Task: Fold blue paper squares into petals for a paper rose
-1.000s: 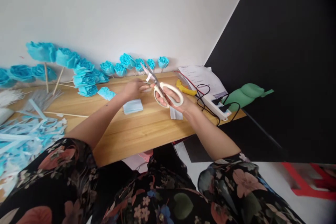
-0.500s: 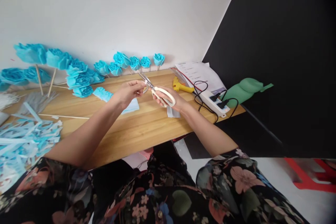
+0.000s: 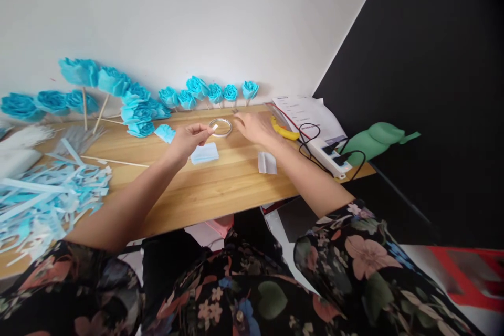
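Note:
My left hand [image 3: 189, 142] is closed in a pinch on a small white strip [image 3: 214, 127], above the wooden table [image 3: 232, 189]. Just beyond the strip, a thin pale ring [image 3: 225, 134] lies flat. My right hand [image 3: 252, 127] is low over the table, right of the ring, back up. Its fingertips are mostly hidden, and a small metallic tip [image 3: 235, 111] shows beside them. The scissors' handles are out of sight. A stack of light blue sheets [image 3: 205, 153] lies below the ring, and a folded grey-white piece [image 3: 268, 163] lies nearer the right forearm.
Blue paper flowers [image 3: 214, 93] line the wall, some on sticks. Cut blue and white strips [image 3: 51, 199] are heaped at the left. At the right are a yellow tool [image 3: 286, 132], papers [image 3: 307, 115], a power strip [image 3: 328, 160] with black cables and a green object [image 3: 372, 142].
The open white-handled scissors have left view in my right hand, which has moved down toward the table. My left hand still pinches the white strip. The view has shifted left.

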A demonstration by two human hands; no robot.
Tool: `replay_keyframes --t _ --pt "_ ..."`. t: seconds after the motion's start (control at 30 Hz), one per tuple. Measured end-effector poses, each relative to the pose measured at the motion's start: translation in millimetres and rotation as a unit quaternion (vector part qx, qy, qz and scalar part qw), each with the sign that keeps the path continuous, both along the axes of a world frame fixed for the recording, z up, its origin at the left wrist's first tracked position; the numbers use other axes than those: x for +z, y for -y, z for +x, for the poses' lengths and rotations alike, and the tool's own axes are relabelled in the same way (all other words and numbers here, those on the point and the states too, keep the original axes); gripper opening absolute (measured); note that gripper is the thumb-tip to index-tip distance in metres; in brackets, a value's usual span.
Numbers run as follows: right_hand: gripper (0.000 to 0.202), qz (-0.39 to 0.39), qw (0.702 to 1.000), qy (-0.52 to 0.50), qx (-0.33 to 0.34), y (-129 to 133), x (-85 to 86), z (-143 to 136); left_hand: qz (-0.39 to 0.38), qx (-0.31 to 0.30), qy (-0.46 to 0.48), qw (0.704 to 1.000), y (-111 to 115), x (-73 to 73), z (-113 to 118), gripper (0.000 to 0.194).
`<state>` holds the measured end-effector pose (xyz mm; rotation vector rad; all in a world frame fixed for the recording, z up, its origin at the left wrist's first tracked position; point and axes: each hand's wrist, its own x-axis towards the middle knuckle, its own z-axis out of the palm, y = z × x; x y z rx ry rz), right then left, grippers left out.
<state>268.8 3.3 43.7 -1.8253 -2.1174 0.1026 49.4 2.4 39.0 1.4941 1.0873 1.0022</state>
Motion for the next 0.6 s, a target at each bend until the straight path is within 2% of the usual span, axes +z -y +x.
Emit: replay_keyframes --t 0.07,0.13,0.2,0.3,0.43,0.53,0.6 --pt "0.034 -0.017 0.990 -0.110 0.086 4 7.6 -16 0.006 0.009 -0.008 1.000 1 0.9 -3 0.025" --pt "0.031 -0.042 0.970 -0.208 0.122 6 10.8 -29 0.009 0.011 -0.018 1.000 2 0.4 -7 0.025" --pt "0.025 -0.045 0.957 -0.258 0.121 6 10.3 -40 0.010 0.008 -0.028 1.000 2 -2.0 -14 0.025" --pt "0.019 -0.024 0.952 -0.276 0.128 4 7.5 -53 0.001 0.009 -0.019 1.000 0 -8.7 -27 0.025" --pt "0.018 0.008 0.936 -0.323 0.143 -1 5.8 -74 -0.032 -0.006 0.088 0.996 -3 -15.5 -49 0.025" --pt "0.017 0.007 0.918 -0.366 0.155 -9 6.2 -92 -0.061 0.004 0.160 0.985 -3 -10.7 -67 0.021" --pt "0.015 -0.006 0.901 -0.404 0.156 -18 5.8 -103 -0.067 0.038 0.190 0.979 -4 -4.3 -80 0.018"
